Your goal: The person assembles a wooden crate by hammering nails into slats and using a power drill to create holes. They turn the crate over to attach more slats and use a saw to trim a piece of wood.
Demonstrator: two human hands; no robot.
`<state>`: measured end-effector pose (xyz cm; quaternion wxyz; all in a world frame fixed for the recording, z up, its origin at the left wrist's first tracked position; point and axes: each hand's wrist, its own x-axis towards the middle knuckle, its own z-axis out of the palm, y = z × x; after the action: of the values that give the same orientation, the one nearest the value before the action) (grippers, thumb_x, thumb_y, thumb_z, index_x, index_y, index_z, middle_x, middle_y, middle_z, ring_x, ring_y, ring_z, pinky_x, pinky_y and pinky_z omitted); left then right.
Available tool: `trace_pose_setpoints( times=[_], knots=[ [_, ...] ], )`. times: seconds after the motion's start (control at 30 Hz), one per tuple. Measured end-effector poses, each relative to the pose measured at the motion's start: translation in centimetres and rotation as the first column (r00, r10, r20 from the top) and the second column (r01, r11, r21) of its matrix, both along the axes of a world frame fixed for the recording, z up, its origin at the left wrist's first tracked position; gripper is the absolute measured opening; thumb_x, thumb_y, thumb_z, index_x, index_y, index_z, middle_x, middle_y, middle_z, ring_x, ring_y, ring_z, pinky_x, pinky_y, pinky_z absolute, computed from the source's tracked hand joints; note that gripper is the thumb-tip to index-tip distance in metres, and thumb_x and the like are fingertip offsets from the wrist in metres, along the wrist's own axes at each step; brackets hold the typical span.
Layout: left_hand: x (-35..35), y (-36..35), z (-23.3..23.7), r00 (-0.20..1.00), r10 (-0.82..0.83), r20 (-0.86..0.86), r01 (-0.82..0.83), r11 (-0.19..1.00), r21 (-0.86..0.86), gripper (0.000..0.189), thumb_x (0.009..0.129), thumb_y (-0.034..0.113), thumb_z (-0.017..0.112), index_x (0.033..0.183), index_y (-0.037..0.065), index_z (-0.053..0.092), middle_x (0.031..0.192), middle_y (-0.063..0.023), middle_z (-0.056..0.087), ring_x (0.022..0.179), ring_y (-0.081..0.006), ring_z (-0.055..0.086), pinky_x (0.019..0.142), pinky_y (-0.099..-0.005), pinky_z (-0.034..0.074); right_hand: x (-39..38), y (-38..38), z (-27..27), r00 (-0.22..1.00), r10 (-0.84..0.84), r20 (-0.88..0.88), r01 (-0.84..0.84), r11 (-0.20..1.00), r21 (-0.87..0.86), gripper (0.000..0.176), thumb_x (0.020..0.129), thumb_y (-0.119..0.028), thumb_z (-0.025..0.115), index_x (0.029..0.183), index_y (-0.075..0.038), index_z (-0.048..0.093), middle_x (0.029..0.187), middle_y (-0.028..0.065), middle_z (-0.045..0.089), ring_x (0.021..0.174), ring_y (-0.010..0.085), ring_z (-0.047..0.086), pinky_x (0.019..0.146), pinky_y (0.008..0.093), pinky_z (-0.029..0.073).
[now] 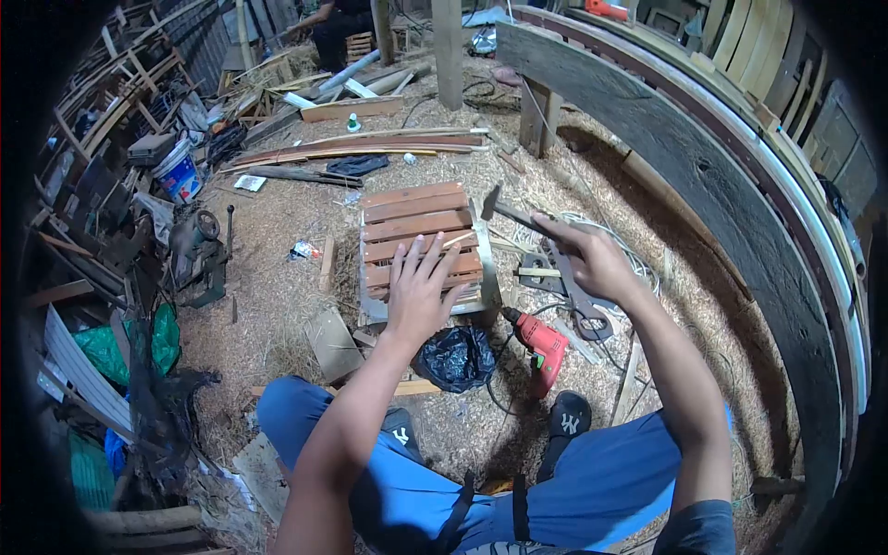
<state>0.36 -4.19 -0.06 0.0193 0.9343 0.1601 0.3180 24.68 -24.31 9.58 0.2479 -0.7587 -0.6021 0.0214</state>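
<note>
A slatted panel of reddish wood strips (416, 203) lies in front of me on a pale board. My left hand (421, 287) rests on its lower slats with the fingers spread. My right hand (597, 259) is wrapped round the handle of a hammer (504, 209), whose head hangs just right of the panel's upper edge. Below my right hand lies a handsaw (580, 301). A red power drill (543, 351) sits on the ground below the panel, beside a black plastic bag (455, 359).
A thick weathered beam (666, 139) curves along the right, over a post (535, 116). Long wood strips (370, 146) lie beyond the panel. At left stand a metal vise (199, 245) and a blue-white bucket (178, 173). Another person (338, 32) is at the far top.
</note>
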Motion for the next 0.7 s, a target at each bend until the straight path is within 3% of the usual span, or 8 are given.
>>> trace_pose_setpoints(
  times=[0.07,0.13,0.27,0.4,0.47,0.53,0.6,0.7],
  knots=[
    [0.0,0.2,-0.3,0.999,-0.004,-0.04,0.004,1.0,-0.008,0.064,0.092,0.04,0.074,0.149,0.016,0.057,0.159,-0.0134,0.049,0.147,-0.04,0.043,0.124,-0.0583,0.025,-1.2,-0.7,0.7,0.998,-0.024,0.058,0.027,0.999,-0.039,0.067,0.091,-0.003,0.058,0.152,-0.028,0.056,0.099,0.0191,0.066,0.099,0.0395,0.067,0.087,0.051,0.052],
    [0.0,0.1,-0.2,0.999,0.012,-0.03,-0.012,1.0,-0.004,0.064,0.092,0.04,0.074,0.149,0.017,0.057,0.159,-0.0126,0.049,0.148,-0.0387,0.043,0.124,-0.0581,0.026,-1.6,-1.0,-0.3,0.999,-0.052,0.003,0.052,0.998,-0.046,0.069,0.089,-0.002,0.057,0.152,-0.031,0.056,0.101,0.0186,0.067,0.102,0.0399,0.067,0.086,0.051,0.053],
    [0.1,-0.1,0.0,0.999,0.03,-0.028,-0.03,0.999,0.015,0.065,0.091,0.041,0.075,0.149,0.019,0.057,0.157,-0.0111,0.052,0.147,-0.0374,0.045,0.123,-0.0576,0.029,-2.8,-0.3,0.5,0.998,-0.045,0.045,0.05,0.992,-0.118,0.072,0.088,-0.001,0.056,0.152,-0.033,0.055,0.106,0.0174,0.068,0.095,0.0392,0.069,0.083,0.0521,0.055],
    [0.2,-0.1,0.0,1.0,0.024,0.01,-0.024,1.0,-0.009,0.063,0.089,0.036,0.078,0.146,0.018,0.06,0.153,-0.0112,0.056,0.146,-0.0381,0.047,0.123,-0.0564,0.031,-2.8,0.3,0.3,0.996,-0.06,0.062,0.064,0.995,-0.079,0.072,0.088,-0.001,0.057,0.152,-0.034,0.055,0.105,0.0173,0.068,0.094,0.0387,0.069,0.082,0.0515,0.056],
    [0.2,-0.1,-0.1,1.0,0.026,0.008,-0.026,1.0,-0.01,0.063,0.089,0.036,0.078,0.146,0.018,0.06,0.154,-0.0111,0.055,0.146,-0.0379,0.046,0.123,-0.0564,0.03,-2.8,0.4,0.0,0.996,-0.087,0.004,0.085,0.983,0.162,0.073,0.087,-0.002,0.058,0.152,-0.033,0.055,0.103,0.0173,0.067,0.094,0.0391,0.069,0.081,0.0523,0.055],
    [0.2,-0.1,-0.2,1.0,0.025,0.004,-0.025,1.0,-0.012,0.063,0.089,0.036,0.078,0.146,0.018,0.06,0.155,-0.0111,0.055,0.147,-0.0378,0.046,0.123,-0.0565,0.03,-3.2,0.2,-0.1,0.996,-0.089,-0.009,0.089,0.978,0.187,0.073,0.086,-0.002,0.057,0.152,-0.033,0.055,0.103,0.0173,0.067,0.094,0.0398,0.069,0.081,0.0528,0.056],
    [0.2,-0.1,-0.3,1.0,0.022,0.002,-0.022,1.0,-0.007,0.063,0.089,0.036,0.078,0.146,0.018,0.06,0.155,-0.0111,0.054,0.147,-0.0377,0.045,0.123,-0.0566,0.03,-3.4,-0.1,-0.1,0.982,-0.029,0.188,0.067,0.978,-0.2,0.071,0.087,-0.003,0.056,0.152,-0.033,0.055,0.103,0.0172,0.067,0.093,0.0399,0.069,0.081,0.0525,0.056],
    [0.2,-0.1,-0.2,1.0,0.026,-0.011,-0.026,1.0,-0.017,0.062,0.089,0.035,0.078,0.146,0.018,0.06,0.157,-0.0111,0.053,0.148,-0.0375,0.044,0.123,-0.0567,0.03,-3.3,0.0,0.3,0.993,-0.032,0.118,0.046,0.992,-0.117,0.07,0.089,-0.003,0.055,0.152,-0.033,0.055,0.102,0.0168,0.067,0.09,0.0401,0.068,0.081,0.0523,0.056]
  ],
)
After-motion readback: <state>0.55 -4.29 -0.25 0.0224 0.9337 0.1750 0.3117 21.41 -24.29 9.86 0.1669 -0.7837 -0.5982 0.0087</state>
